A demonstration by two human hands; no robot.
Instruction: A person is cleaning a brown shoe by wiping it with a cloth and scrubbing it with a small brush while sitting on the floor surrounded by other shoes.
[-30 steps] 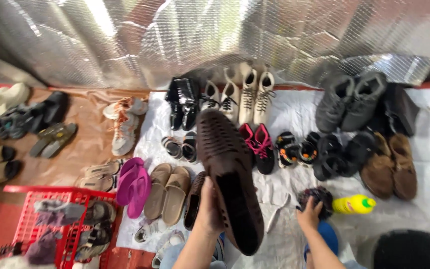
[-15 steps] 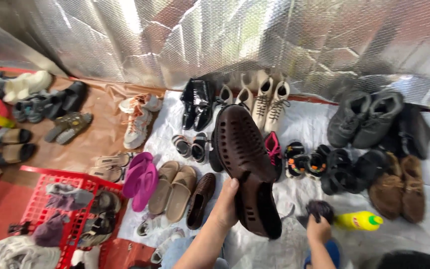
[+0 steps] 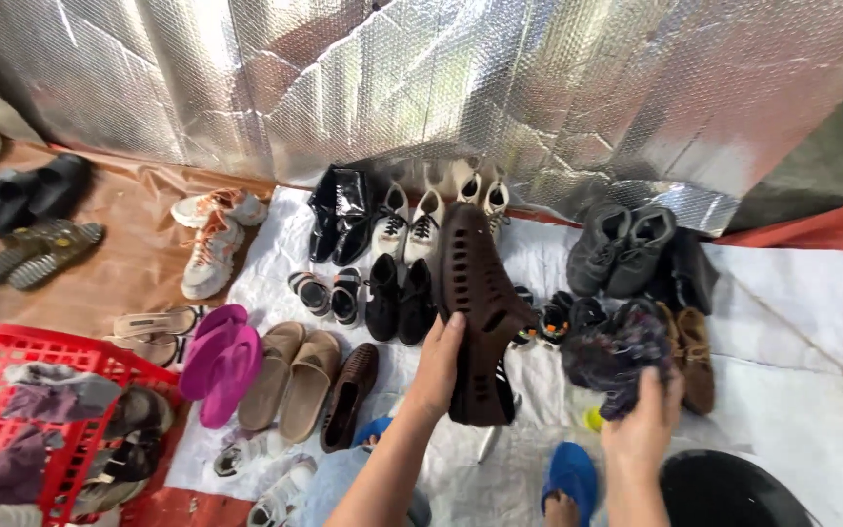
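My left hand (image 3: 438,366) grips a dark brown perforated clog (image 3: 475,303) by its side and holds it up, toe pointing away, over the rows of shoes. Its matching brown clog (image 3: 349,395) lies on the white sheet below, to the left. My right hand (image 3: 644,429) is closed on a dark, mottled purple rag (image 3: 617,351) lifted above the sheet, near a pair of brown shoes (image 3: 697,356).
Pairs of shoes lie in rows on a white sheet (image 3: 792,410): magenta flip-flops (image 3: 219,356), tan slides (image 3: 295,376), black boots (image 3: 341,210), grey sneakers (image 3: 622,249). A red basket (image 3: 21,356) of shoes stands at left. Silver bubble foil (image 3: 441,88) backs the scene. A black tub (image 3: 724,493) sits bottom right.
The view has shifted right. My left hand has tipped the brown clog more upright, and my right hand has lifted the dark rag off the sheet.
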